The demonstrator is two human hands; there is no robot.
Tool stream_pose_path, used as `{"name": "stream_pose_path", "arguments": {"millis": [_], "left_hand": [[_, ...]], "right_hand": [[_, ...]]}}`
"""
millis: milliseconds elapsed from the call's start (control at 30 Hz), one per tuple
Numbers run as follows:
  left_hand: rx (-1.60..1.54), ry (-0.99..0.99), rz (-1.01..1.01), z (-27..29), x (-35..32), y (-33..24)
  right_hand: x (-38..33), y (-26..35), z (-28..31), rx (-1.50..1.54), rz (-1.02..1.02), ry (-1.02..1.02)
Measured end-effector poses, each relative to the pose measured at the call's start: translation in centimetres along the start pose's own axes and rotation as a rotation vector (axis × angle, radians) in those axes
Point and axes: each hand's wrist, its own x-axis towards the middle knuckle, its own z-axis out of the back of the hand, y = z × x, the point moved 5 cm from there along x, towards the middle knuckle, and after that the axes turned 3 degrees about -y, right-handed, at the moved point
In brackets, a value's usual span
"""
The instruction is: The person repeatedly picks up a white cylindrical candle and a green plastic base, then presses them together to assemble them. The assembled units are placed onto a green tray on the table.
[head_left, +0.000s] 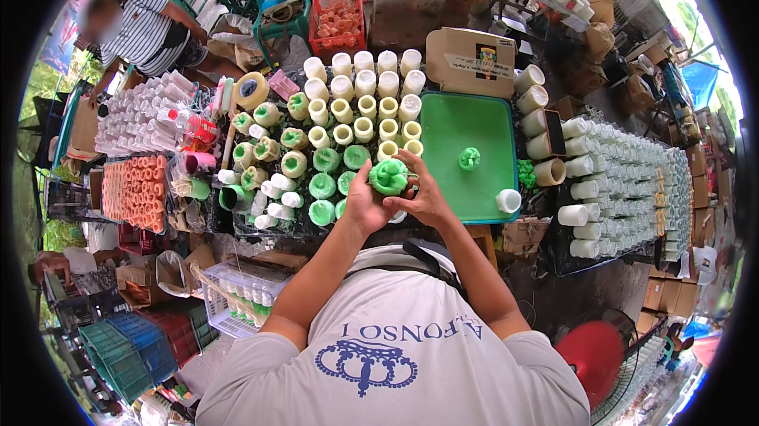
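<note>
At a crowded work table, we hold a green lump (389,177) in both hands just off the near left corner of the green tray (447,121). Our left hand (365,206) cups it from below with the fingers curled shut around its underside, while our right hand (423,195) closes over it from the right, fingertips pinching its top.

The lump looks soft and pliable, perhaps a wax or dough that dents under pressure, and light enough for one palm; we judge it best supported from beneath and gripped gently at the sides so its folded shape is not crushed. Its surface may be slightly slick, though the view is too small to be sure.

A smaller green piece (469,159) lies near the tray's middle and a white cup (507,200) near its near right corner. Rows of cream cylinders (365,106) stand along the tray's left edge.
</note>
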Motion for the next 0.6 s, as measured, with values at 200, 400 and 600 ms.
{"name": "stream_pose_path", "arguments": {"millis": [200, 400, 600], "left_hand": [[0.018, 0.151, 0.138, 0.2, 1.3, 1.3], [0.110, 0.060, 0.217, 2.2, 3.7, 1.6], [0.292, -0.032, 0.299, 2.2, 4.4, 4.5]], "right_hand": [[-0.8, 2.5, 0.7, -0.063, -0.020, -0.095], [-2.0, 3.5, 1.8, -0.534, 0.143, -0.236], [-5.3, 4.9, 2.5, -0.857, 0.083, -0.293]]}}
